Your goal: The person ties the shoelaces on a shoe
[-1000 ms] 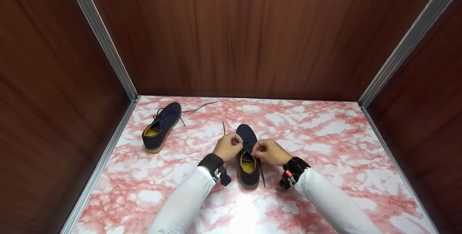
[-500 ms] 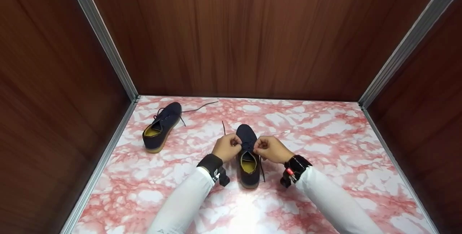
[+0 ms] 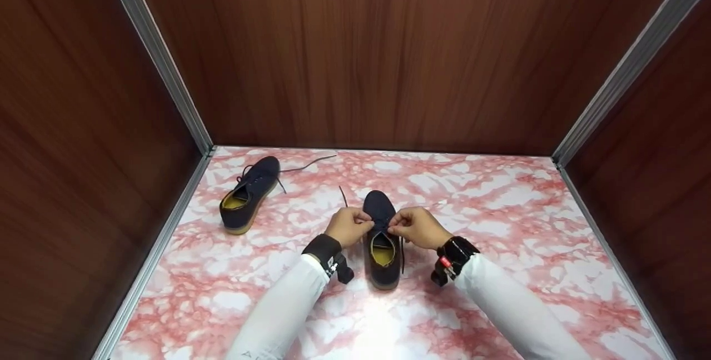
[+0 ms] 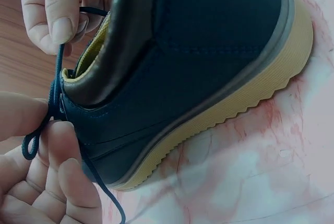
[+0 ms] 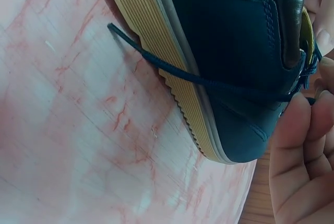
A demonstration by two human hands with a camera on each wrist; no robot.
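A dark navy lace-up shoe (image 3: pixel 379 203) with a yellow lining stands upright between both hands, toe away from me. My left hand (image 3: pixel 347 228) pinches a loop of its shoelace (image 4: pixel 33 143) between thumb and fingers, at the left of the lacing. Opposite it, my right hand (image 3: pixel 420 229) pinches the lace between thumb and forefinger. One lace end (image 5: pixel 177 72) trails from the right fingers down past the tan sole (image 5: pixel 148 23). In the left wrist view another tail hangs below the left hand. The knot area is partly hidden by fingers.
A second navy shoe (image 3: pixel 253 185) stands at the back left, its laces spread over the red-and-white marbled surface (image 3: pixel 500 282). Brown wood-look panels (image 3: pixel 377 54) enclose the back and both sides, with grey metal strips (image 3: pixel 161 65) at the corners.
My right hand has shifted slightly away from me and back in toward the lacing. The lace tail at the shoe's right side has drawn up. My left hand has barely moved.
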